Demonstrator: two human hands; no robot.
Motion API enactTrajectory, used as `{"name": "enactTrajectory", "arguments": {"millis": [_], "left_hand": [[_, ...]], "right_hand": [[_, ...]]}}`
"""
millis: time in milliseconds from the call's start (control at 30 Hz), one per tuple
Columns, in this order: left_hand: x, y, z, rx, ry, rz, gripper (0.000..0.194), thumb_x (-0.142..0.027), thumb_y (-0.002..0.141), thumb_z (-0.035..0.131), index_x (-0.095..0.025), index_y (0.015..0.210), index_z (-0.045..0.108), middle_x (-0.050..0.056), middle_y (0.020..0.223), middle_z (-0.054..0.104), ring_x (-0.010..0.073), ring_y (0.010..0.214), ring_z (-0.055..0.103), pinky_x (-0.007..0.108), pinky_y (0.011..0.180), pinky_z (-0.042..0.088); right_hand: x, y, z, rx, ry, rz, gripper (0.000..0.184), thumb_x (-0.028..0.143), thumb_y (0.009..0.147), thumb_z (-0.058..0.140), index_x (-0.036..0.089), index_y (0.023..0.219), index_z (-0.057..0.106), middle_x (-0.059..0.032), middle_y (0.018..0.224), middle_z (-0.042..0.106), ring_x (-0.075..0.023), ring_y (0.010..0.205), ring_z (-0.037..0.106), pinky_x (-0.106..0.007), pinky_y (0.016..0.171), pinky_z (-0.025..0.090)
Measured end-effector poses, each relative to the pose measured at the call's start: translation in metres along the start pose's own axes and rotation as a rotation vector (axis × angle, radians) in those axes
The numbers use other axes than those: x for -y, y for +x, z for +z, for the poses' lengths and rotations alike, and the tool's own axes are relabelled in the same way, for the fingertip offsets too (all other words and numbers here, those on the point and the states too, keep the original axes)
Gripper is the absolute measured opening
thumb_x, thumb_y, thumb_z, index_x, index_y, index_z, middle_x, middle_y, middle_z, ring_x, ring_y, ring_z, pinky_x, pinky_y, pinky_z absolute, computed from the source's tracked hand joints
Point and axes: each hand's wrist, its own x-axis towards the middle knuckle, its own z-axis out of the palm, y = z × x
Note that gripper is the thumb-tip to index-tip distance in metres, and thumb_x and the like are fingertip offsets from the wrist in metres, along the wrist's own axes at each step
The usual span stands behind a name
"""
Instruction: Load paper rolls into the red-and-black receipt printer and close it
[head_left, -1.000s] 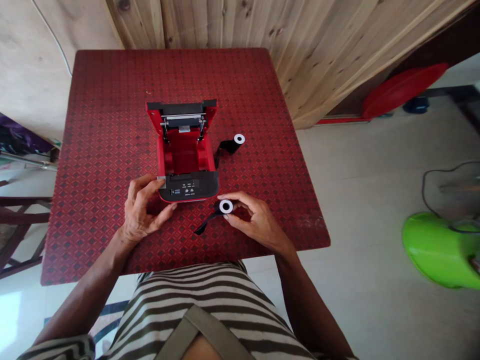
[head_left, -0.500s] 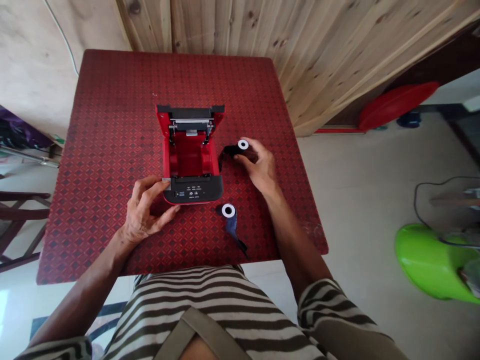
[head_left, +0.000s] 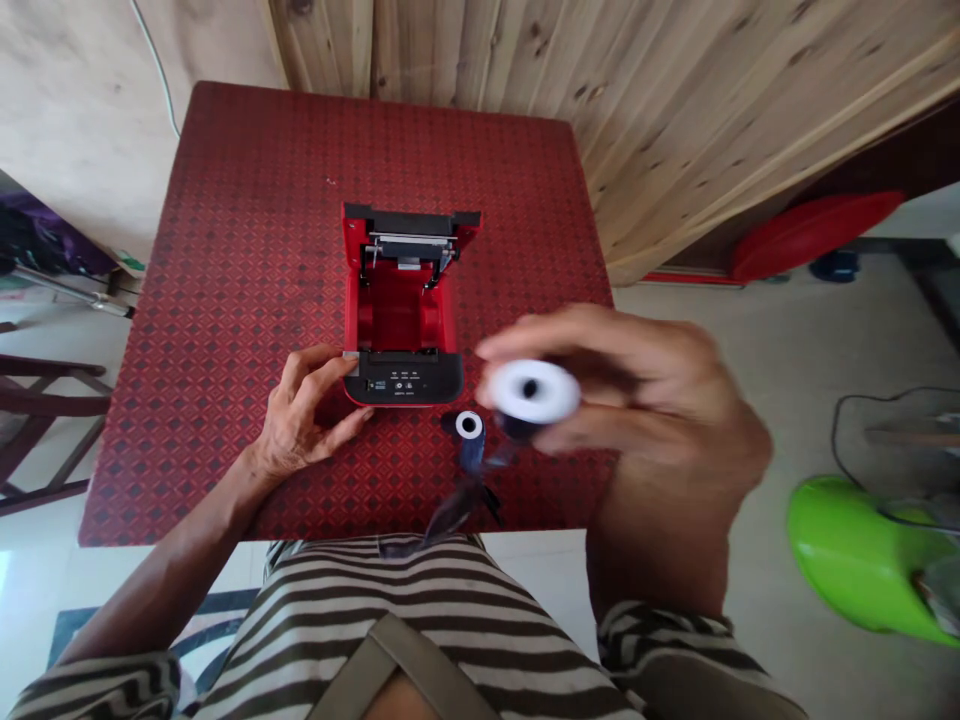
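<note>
A red and black compact printer (head_left: 405, 378) stands on the table with its lid (head_left: 411, 225) raised, baring a red inner bay. My left hand (head_left: 307, 405) grips its front left corner, fingers on the top edge and thumb low at the front. Raised close to the camera, my right hand (head_left: 652, 385) pinches a small roll (head_left: 538, 390) with a white end face and a dark hole. A dark strip (head_left: 454, 508) trails down from this roll, blurred by motion. A second similar roll (head_left: 469, 425) lies before the printer, its dark strip partly overlapped by the first.
The table (head_left: 262, 200) has a red patterned cover and adjoins a wooden plank wall (head_left: 480, 50). A green plastic stool or tub (head_left: 847, 560) stands on the floor at right, near a cable. A dark wooden chair (head_left: 45, 430) is at left.
My right hand has lifted its roll from the table beside the printer, up toward the camera, with the strip trailing. My left hand has stayed on the printer's corner. The view has shifted slightly.
</note>
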Motion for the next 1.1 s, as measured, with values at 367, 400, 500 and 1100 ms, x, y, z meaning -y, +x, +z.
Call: {"name": "enactTrajectory", "arguments": {"millis": [367, 400, 500, 1100], "left_hand": [[-0.002, -0.002, 0.000, 0.011, -0.030, -0.004, 0.069, -0.042, 0.098, 0.080, -0.025, 0.157, 0.049, 0.011, 0.131, 0.068, 0.0231, 0.118, 0.074, 0.036, 0.095, 0.069], [-0.002, -0.002, 0.000, 0.010, -0.033, -0.002, 0.069, -0.042, 0.098, 0.079, -0.025, 0.157, 0.049, 0.012, 0.131, 0.068, 0.0233, 0.118, 0.074, 0.035, 0.095, 0.069], [-0.002, -0.002, -0.001, 0.013, -0.040, -0.001, 0.069, -0.042, 0.098, 0.080, -0.025, 0.157, 0.048, 0.012, 0.132, 0.068, 0.0236, 0.119, 0.074, 0.035, 0.095, 0.069], [-0.003, -0.004, -0.002, 0.022, -0.093, -0.026, 0.067, -0.041, 0.098, 0.079, -0.024, 0.157, 0.050, 0.012, 0.131, 0.068, 0.0239, 0.120, 0.073, 0.036, 0.096, 0.069]], "right_hand": [[0.012, 0.075, 0.089, 0.240, -0.609, -0.005, 0.022, 0.004, 0.102, 0.060, 0.015, 0.116, 0.072, -0.0139, 0.102, 0.082, -0.0282, 0.100, 0.076, -0.040, 0.091, 0.055], [0.013, 0.078, 0.089, 0.273, -0.632, 0.012, 0.024, 0.004, 0.102, 0.060, 0.014, 0.119, 0.073, -0.0147, 0.102, 0.082, -0.0287, 0.098, 0.076, -0.040, 0.090, 0.055], [0.015, 0.088, 0.090, 0.390, -0.665, 0.071, 0.029, 0.003, 0.101, 0.060, 0.012, 0.125, 0.073, -0.0164, 0.103, 0.083, -0.0306, 0.096, 0.078, -0.040, 0.087, 0.055], [-0.009, 0.082, 0.077, 0.337, -0.314, -0.023, 0.033, 0.005, 0.105, 0.054, 0.015, 0.128, 0.076, -0.0134, 0.126, 0.081, -0.0270, 0.120, 0.075, -0.045, 0.112, 0.055]]}}
